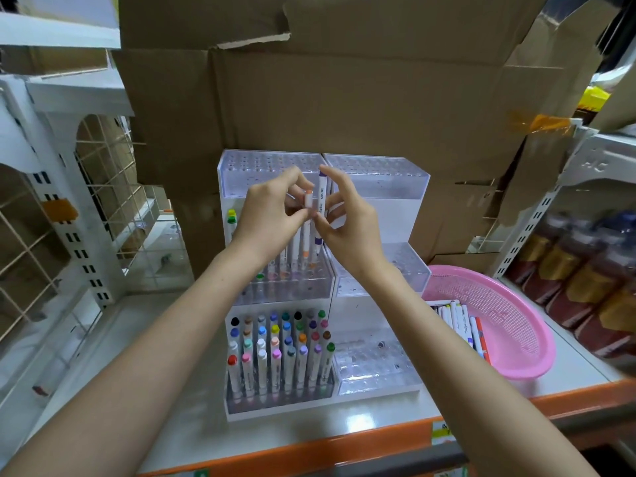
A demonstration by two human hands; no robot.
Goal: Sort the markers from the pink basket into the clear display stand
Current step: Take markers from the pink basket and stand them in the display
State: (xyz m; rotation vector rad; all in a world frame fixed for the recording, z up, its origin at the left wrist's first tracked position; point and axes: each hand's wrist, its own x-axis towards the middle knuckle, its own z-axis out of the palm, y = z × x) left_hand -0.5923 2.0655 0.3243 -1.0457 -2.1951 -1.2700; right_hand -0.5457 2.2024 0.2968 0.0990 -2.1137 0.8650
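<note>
Left hand [272,215] pinching orange marker [307,228], right hand [344,215] pinching purple marker [320,208], above middle tier of stand [378,187]; lower upright into empty holes. More in basket [516,304].

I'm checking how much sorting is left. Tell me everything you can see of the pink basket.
The pink basket is a round, shallow bowl of what looks like plastic, its wall pierced with rows of small holes and its rim smooth. It sits tilted on the white shelf, to the right of the clear display stand, its near rim close to the shelf's orange front edge. A bunch of white-barrelled markers lies in its left side. Neither hand touches it.
</note>
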